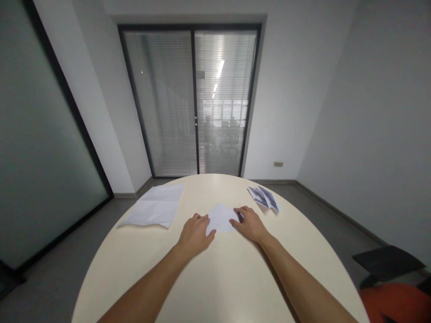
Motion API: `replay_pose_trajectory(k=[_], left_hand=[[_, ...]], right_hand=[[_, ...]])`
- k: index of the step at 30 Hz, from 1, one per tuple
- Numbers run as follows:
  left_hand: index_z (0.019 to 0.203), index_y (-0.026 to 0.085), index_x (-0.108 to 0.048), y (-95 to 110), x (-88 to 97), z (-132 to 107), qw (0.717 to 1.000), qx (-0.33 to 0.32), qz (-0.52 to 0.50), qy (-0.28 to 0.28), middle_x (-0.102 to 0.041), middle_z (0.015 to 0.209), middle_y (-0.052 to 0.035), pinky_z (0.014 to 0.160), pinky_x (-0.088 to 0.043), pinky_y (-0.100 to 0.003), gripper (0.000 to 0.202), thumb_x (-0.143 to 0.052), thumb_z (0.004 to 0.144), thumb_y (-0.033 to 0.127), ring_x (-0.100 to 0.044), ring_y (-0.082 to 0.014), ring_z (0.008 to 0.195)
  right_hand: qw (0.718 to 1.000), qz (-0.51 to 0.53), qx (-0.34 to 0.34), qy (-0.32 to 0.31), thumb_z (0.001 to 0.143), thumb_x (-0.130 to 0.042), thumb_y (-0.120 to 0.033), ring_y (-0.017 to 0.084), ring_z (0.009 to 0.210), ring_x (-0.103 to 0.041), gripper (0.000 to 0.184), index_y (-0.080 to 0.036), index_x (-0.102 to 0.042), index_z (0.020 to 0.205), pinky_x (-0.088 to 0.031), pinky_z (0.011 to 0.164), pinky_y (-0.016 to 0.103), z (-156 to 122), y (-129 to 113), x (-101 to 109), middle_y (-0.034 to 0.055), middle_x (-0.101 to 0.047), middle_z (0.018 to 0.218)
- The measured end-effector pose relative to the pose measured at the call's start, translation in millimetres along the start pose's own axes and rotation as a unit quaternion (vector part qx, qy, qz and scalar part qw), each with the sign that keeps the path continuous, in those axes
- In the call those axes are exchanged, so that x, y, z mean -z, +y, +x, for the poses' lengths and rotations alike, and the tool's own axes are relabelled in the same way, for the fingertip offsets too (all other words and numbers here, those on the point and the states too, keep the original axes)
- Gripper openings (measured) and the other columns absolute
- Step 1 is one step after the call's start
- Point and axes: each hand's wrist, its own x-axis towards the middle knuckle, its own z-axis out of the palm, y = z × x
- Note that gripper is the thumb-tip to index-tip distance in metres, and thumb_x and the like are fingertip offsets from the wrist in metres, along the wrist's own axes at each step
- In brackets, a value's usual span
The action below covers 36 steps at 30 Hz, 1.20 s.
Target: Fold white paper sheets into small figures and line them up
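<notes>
A small white piece of paper [220, 218], pointed at its far side, lies on the round cream table [215, 282] between my two hands. My left hand [196, 234] holds its left edge, with the fingers bent at that edge and the thumb near the closest corner. At the right edge, my right hand [249, 223] grips the paper with curled fingers, its thumb resting on the sheet. A dark patch shows under the right fingers; whether it is shadow or print I cannot tell.
A large creased white sheet [153, 206] lies at the table's left edge. Folded paper with dark printing [264, 198] stands partly raised at the right. A red and black chair [397, 296] is at the lower right. Glass doors with blinds [195, 103] are beyond the table.
</notes>
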Motion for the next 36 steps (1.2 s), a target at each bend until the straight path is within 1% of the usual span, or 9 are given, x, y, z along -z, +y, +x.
replay_pose_trajectory(k=[4,8,11,17,20,24,29,32,36], left_hand=[[0.116,0.017,-0.067,2.0,0.8,-1.2,1.0,0.0,0.009,-0.001,-0.065,0.128,-0.0138,0.093,-0.046,-0.045,0.038,-0.057,0.09,0.042,-0.054,-0.0329,0.113],[0.113,0.017,-0.068,1.0,0.1,-0.9,1.0,0.017,0.019,-0.003,-0.065,0.126,-0.015,0.093,-0.045,-0.045,0.037,-0.055,0.091,0.043,-0.054,-0.0338,0.112],[0.114,0.014,-0.068,0.2,-1.2,-0.5,0.999,0.04,0.029,0.003,-0.064,0.129,-0.017,0.092,-0.045,-0.047,0.042,-0.05,0.093,0.046,-0.054,-0.0353,0.112],[0.121,0.01,-0.064,1.0,-1.9,-0.8,0.995,0.075,0.057,-0.01,-0.057,0.137,-0.019,0.097,-0.042,-0.049,0.05,-0.045,0.095,0.049,-0.051,-0.0361,0.119],[0.125,0.01,-0.061,0.6,-2.1,-0.8,0.995,0.071,0.063,-0.02,-0.055,0.141,-0.0176,0.101,-0.041,-0.047,0.051,-0.044,0.096,0.048,-0.05,-0.0345,0.122],[0.131,0.012,-0.058,-0.8,-3.7,0.0,0.996,0.054,0.061,-0.029,-0.052,0.144,-0.0168,0.104,-0.039,-0.045,0.05,-0.043,0.097,0.045,-0.048,-0.0324,0.126],[0.137,0.011,-0.054,-3.7,-7.2,-0.4,0.997,0.041,0.057,-0.034,-0.049,0.147,-0.0177,0.109,-0.036,-0.044,0.052,-0.042,0.098,0.042,-0.047,-0.0307,0.131],[0.139,0.011,-0.053,-5.3,-9.6,-1.3,0.997,0.033,0.055,-0.033,-0.048,0.147,-0.0187,0.112,-0.034,-0.043,0.052,-0.041,0.098,0.041,-0.046,-0.031,0.132],[0.139,0.011,-0.054,-5.7,-11.3,-1.3,0.998,0.028,0.055,-0.028,-0.049,0.147,-0.019,0.112,-0.034,-0.044,0.052,-0.041,0.098,0.041,-0.046,-0.0316,0.131]], right_hand=[[1.0,-0.014,-0.013,0.001,0.085,-0.063,-0.047,0.029,0.108,-0.059,0.042,-0.017,-0.071,0.115,-0.043,0.096,0.038,0.0,3.6,-1.0,0.0141,-0.067,0.116],[1.0,-0.014,-0.01,0.0,0.09,-0.057,-0.039,0.028,0.109,-0.059,0.032,-0.019,-0.072,0.11,-0.042,0.095,0.037,0.0,7.3,0.8,0.0118,-0.068,0.116],[1.0,-0.004,-0.009,-0.004,0.09,-0.057,-0.035,0.026,0.107,-0.059,0.027,-0.019,-0.072,0.106,-0.042,0.095,0.035,-0.1,6.7,3.4,0.0097,-0.069,0.113],[0.999,-0.018,-0.049,-0.012,0.084,-0.064,-0.04,0.029,0.107,-0.058,0.033,-0.017,-0.068,0.107,-0.042,0.091,0.037,-0.3,-0.9,5.8,0.0105,-0.068,0.114],[0.998,-0.018,-0.061,-0.024,0.084,-0.065,-0.041,0.028,0.107,-0.057,0.031,-0.017,-0.067,0.103,-0.041,0.089,0.036,-0.5,-3.1,7.3,0.0107,-0.067,0.112],[0.998,-0.01,-0.058,-0.029,0.083,-0.065,-0.04,0.027,0.105,-0.056,0.026,-0.019,-0.065,0.098,-0.04,0.087,0.035,-0.3,-3.0,8.6,0.0091,-0.067,0.109],[0.998,0.0,-0.058,-0.031,0.081,-0.068,-0.039,0.025,0.1,-0.057,0.022,-0.019,-0.065,0.091,-0.039,0.084,0.032,0.7,-1.4,8.6,0.0075,-0.068,0.103],[0.998,0.004,-0.059,-0.037,0.08,-0.068,-0.039,0.025,0.099,-0.057,0.021,-0.02,-0.065,0.087,-0.04,0.083,0.032,1.2,-0.8,8.7,0.0073,-0.068,0.103],[0.997,0.005,-0.065,-0.036,0.08,-0.07,-0.041,0.025,0.1,-0.057,0.023,-0.019,-0.067,0.087,-0.04,0.084,0.032,1.3,-2.1,9.9,0.0081,-0.067,0.104]])
